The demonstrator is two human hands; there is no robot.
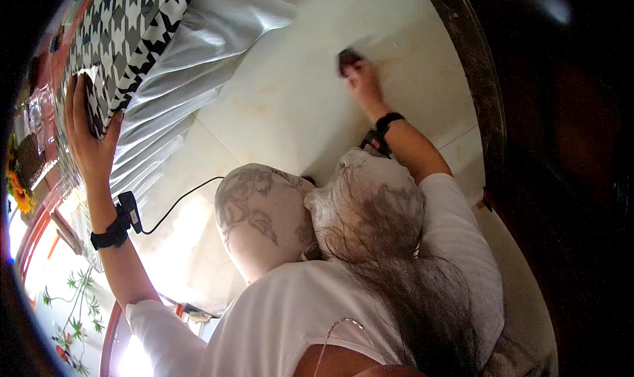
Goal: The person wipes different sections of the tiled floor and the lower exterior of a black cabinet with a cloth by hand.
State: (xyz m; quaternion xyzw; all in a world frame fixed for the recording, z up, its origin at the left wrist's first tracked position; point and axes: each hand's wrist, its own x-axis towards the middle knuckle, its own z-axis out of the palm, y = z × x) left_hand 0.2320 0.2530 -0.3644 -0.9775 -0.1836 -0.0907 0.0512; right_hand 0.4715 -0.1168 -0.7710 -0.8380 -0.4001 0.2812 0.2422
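My left hand (91, 129) rests with spread fingers on the edge of a houndstooth-patterned cover (126, 35), with a small dark object partly under the palm side. Below the cover's edge hangs a pleated silvery cloth skirt (198, 55). Low over the pale tiled floor (287, 94), my right hand (364, 79) is closed around a small dark reddish object (348, 62); motion blur hides what it is. Each wrist wears a black strap, and a black cable runs from the left one.
My bent knees in patterned cloth (267, 213) are between my arms. A dark furniture edge (475, 79) stands at the right. Sunflowers (21, 193) and a woven item (30, 159) are at the far left, with a leafy plant (79, 302) lower down.
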